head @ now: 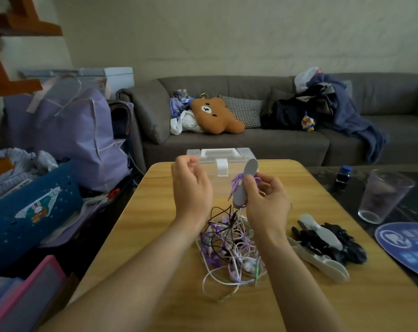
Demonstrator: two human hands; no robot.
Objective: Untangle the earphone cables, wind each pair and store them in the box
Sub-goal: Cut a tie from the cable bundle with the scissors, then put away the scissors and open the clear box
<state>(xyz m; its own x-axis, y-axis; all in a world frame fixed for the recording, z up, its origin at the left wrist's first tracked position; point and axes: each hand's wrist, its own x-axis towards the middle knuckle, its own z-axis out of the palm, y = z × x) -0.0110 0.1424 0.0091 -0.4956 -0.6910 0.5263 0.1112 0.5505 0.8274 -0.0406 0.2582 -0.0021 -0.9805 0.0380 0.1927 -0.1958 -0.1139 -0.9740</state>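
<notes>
A tangle of white, purple and black earphone cables (229,245) lies on the wooden table (155,271). My right hand (266,202) grips a grey winder (245,185) upright above the tangle, with purple cable wrapped around its middle. My left hand (191,183) is raised beside it, fingers curled; I cannot tell if it pinches a thin cable. The clear plastic box (221,155) with a white latch stands shut at the table's far edge. A black pair wound on a grey winder (327,238) lies to the right, next to an empty winder (320,259).
A glass tumbler (382,195) and a small dark bottle (344,176) stand on the dark table to the right, beside a blue round fan (409,248). Bags and a blue basket (33,212) crowd the left. A grey sofa (251,140) lies beyond.
</notes>
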